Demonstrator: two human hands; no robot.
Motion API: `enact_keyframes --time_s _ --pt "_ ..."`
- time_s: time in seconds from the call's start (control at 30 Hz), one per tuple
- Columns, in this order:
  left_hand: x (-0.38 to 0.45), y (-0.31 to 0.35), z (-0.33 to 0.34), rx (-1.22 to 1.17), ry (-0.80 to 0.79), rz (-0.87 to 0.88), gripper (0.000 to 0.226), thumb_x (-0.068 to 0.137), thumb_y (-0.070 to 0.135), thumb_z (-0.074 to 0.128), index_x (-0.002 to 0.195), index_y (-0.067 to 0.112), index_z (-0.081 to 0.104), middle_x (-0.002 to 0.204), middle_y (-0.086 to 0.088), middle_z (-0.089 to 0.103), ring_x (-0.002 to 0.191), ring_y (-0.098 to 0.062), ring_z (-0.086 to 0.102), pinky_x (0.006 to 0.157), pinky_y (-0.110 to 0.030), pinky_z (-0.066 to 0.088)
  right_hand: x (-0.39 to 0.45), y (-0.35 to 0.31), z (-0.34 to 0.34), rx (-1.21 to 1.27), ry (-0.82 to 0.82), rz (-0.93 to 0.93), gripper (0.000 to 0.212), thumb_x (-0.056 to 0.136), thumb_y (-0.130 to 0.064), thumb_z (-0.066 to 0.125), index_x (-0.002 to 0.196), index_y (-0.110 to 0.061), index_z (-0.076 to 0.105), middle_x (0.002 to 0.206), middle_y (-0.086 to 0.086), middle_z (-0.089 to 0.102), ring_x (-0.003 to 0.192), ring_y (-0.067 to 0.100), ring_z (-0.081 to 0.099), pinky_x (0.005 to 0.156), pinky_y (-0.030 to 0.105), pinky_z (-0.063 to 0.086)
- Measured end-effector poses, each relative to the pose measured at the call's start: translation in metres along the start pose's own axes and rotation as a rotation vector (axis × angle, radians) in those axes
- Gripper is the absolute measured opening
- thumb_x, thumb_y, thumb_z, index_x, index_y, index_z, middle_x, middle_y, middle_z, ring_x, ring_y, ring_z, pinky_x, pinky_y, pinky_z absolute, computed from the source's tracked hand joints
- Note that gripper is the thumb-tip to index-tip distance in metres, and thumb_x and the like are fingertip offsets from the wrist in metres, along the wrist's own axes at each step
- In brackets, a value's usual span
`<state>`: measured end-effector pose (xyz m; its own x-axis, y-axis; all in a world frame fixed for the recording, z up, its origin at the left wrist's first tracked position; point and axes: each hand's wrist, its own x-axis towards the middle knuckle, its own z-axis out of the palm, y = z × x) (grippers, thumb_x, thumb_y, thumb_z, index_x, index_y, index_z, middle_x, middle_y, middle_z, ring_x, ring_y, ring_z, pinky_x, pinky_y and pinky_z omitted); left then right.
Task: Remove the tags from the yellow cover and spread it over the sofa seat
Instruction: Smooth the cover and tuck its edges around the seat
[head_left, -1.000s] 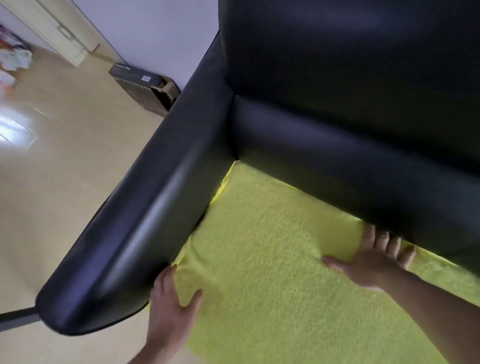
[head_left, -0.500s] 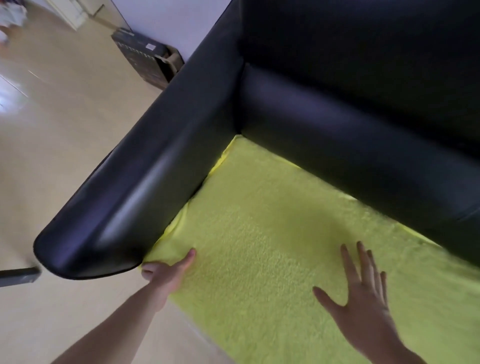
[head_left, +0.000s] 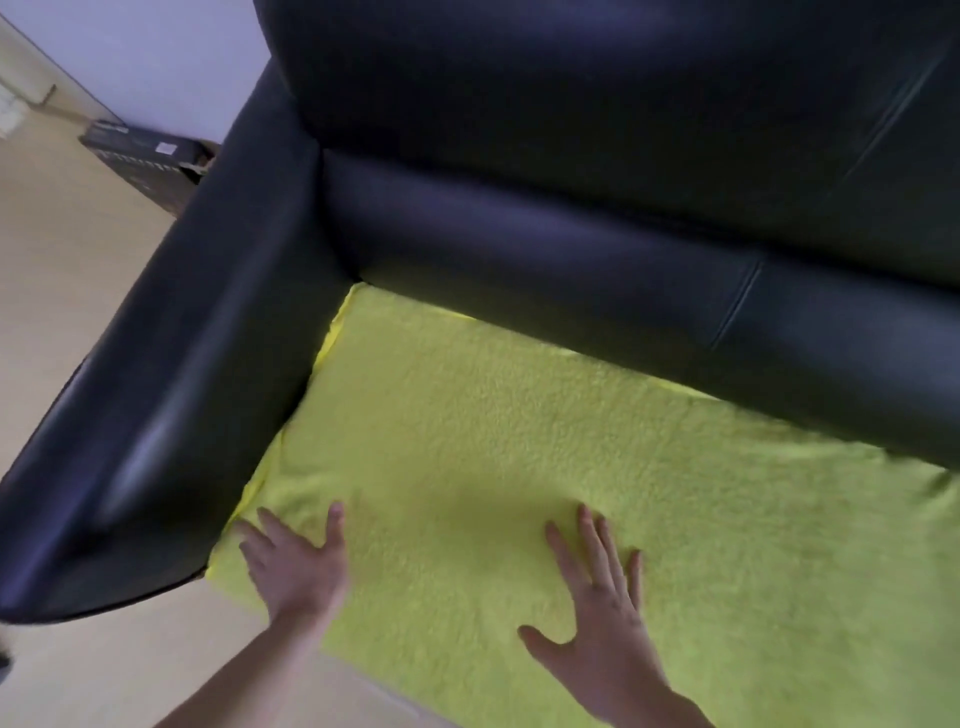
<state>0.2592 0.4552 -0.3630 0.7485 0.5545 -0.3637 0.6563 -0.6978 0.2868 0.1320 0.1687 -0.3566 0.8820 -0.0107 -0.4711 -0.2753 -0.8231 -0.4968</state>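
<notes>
At the far left a pale wooden floor (head_left: 67, 291) runs back toward a white wall (head_left: 156, 57). A dark cardboard box (head_left: 148, 161) lies on that floor against the wall, just behind the sofa's corner; it carries a small pale label, but the print on it is too blurred to read, and what it holds cannot be seen.

Next comes the black leather sofa (head_left: 571, 130), with its padded armrest (head_left: 171, 395) slanting from the back corner down toward the lower left.

The yellow cover (head_left: 519, 441) lies spread flat on the sofa seat. Its long axis runs along the seat, from the armrest at the left out toward the right edge of the view. One corner is pushed into the angle where armrest and backrest meet, its left edge lies against the armrest, and its front edge hangs over the front of the seat. The fabric is fleecy and mostly smooth, with slight wrinkles near the front left corner.

The left hand (head_left: 296, 561) rests palm down on the cover's front left corner, fingers straight and spread. Further right, the right hand (head_left: 597, 618) lies flat on the cover in the same way, fingers extended and apart, gripping nothing.
</notes>
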Motion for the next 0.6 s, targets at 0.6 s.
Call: enact_keyframes --time_s 0.6 --pt "-0.231 0.081 0.115 1.027 -0.561 1.109 0.157 0.044 0.104 0.047 0.147 0.025 -0.041 0.155 -0.006 -0.049 0.142 -0.044 -0.04 0.111 -0.079 -0.007 -0.257 0.24 0.015 0.224 0.318 0.73 0.125 0.046 -0.104 0.041 0.155 -0.047 0.021 0.159 0.022 0.033 0.132 0.056 0.041 0.096 0.069 0.044"
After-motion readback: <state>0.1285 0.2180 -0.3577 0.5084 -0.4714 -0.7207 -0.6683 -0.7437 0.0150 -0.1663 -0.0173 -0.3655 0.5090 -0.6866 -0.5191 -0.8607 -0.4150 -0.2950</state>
